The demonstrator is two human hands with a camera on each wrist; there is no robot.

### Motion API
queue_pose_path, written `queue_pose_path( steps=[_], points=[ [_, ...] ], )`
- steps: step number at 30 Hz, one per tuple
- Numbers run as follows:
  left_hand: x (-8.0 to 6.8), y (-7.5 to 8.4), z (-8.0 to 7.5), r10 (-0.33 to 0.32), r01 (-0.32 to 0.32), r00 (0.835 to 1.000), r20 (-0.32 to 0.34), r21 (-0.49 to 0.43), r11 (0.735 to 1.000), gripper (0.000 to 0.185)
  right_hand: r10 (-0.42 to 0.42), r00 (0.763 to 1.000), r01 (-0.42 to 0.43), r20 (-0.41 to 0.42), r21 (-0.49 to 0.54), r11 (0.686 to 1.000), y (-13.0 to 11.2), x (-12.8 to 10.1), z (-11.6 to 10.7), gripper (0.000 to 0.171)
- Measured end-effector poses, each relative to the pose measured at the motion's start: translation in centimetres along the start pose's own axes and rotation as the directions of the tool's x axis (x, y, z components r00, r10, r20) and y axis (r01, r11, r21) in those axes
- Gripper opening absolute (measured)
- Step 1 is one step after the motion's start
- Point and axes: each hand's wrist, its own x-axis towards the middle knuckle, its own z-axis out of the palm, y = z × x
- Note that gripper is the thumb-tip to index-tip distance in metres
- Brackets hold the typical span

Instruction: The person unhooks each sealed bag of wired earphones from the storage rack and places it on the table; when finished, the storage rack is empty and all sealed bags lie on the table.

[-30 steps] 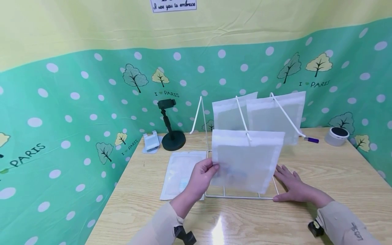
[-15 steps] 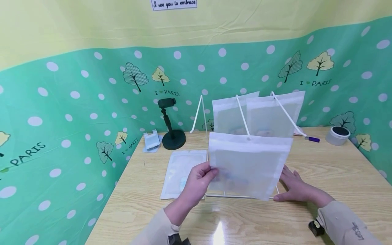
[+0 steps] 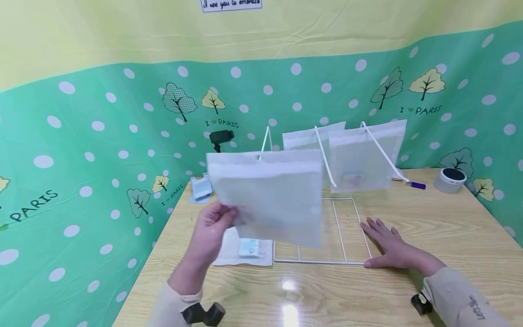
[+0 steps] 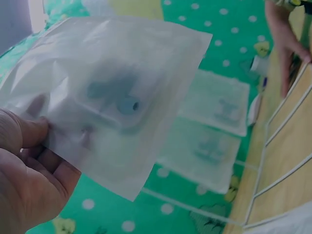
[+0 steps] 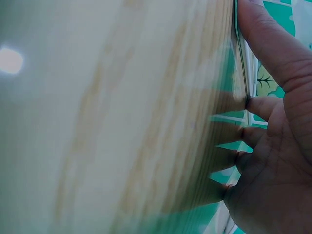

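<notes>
Your left hand [image 3: 210, 227] pinches the pouch [image 3: 267, 193] at its lower left corner, thumb in front, fingers [image 4: 34, 168] curled behind, holding it in the air left of the rack [image 3: 323, 227]. It looks light, thin and limp, probably slick; grip the sealed edge, not the small blue part [image 4: 119, 100] inside. Your right hand [image 3: 388, 247] lies flat, fingers spread, on the counter [image 3: 449, 231] against the rack's base. Two more pouches [image 3: 359, 156] hang on its rods, each holding something small.
</notes>
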Motion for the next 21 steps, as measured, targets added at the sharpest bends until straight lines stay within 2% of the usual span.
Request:
queue_pose_path(
  steps=[9,14,17,21],
  points=[
    [-0.9,2.1,-6.2,0.085,-0.104,0.990,-0.111,-0.177,0.979,0.035,0.023,1.000,-0.023,0.011,0.004,1.000,-0.1,0.1,-0.1,0.106],
    [-2.0,2.9,-10.1,0.130,-0.173,0.978,-0.164,-0.287,0.942,0.032,0.016,1.000,-0.016,0.011,0.008,1.000,-0.3,0.1,-0.2,0.106],
    [-3.0,3.2,-12.5,0.112,-0.178,0.967,-0.230,-0.292,0.940,0.032,0.021,1.000,-0.021,0.013,0.005,1.000,-0.2,0.1,-0.1,0.107],
    [-4.5,3.0,-15.3,0.031,-0.107,0.943,-0.333,-0.214,0.971,0.033,0.033,0.999,-0.033,0.017,0.004,0.999,-0.2,0.2,-0.1,0.107]
  ],
)
